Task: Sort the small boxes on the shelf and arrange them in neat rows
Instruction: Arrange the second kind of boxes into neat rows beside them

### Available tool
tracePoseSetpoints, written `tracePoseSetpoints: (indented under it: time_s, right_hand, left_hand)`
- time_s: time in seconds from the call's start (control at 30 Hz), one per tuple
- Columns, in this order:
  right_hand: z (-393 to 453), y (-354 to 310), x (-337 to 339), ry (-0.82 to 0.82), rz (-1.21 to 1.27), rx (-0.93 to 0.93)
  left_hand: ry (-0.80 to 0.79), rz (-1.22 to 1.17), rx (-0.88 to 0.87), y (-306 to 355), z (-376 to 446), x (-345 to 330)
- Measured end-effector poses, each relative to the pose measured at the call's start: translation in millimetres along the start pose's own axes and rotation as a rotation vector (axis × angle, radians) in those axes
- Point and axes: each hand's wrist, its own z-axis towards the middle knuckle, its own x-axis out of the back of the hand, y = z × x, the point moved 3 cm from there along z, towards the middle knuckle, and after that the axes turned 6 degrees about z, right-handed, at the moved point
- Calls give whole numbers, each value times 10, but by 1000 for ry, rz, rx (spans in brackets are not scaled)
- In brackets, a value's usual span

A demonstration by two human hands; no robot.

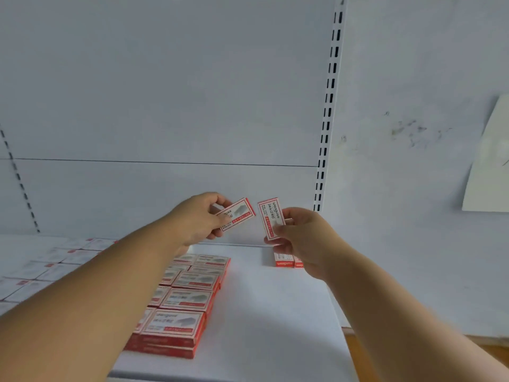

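My left hand (199, 217) holds one small red-and-white box (239, 213) by its left end, raised above the shelf and tilted. My right hand (298, 235) pinches a second such box (271, 216) almost upright, close beside the first one but apart from it. Below my left forearm, several like boxes (190, 296) lie in stacked rows on the white shelf (270, 312). Two more boxes (285, 260) stand near the back wall, partly hidden behind my right hand.
Paler flat boxes (49, 266) cover the shelf's left part. A white back panel rises behind, with a slotted upright (326, 117) at its right. A pale sheet (490, 166) hangs on the wall at far right. Wooden floor shows at bottom right.
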Motion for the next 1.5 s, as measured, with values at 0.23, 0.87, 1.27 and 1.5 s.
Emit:
tracePoseSetpoints:
  time_s: [0.23, 0.87, 1.27, 1.5]
  right_hand:
    - [-107, -46, -679, 14, -407, -45]
    - [-159, 269, -1126, 206, -653, -224]
    - [-135, 346, -1187, 267, -622, -228]
    - [-141, 351, -1083, 322, -554, -228]
  left_hand:
    - [-144, 159, 99, -493, -215, 541]
    - [-221, 343, 69, -1045, -247, 652]
    - [-92, 390, 83, -1029, -322, 678]
    - [-112, 124, 182, -1138, -312, 650]
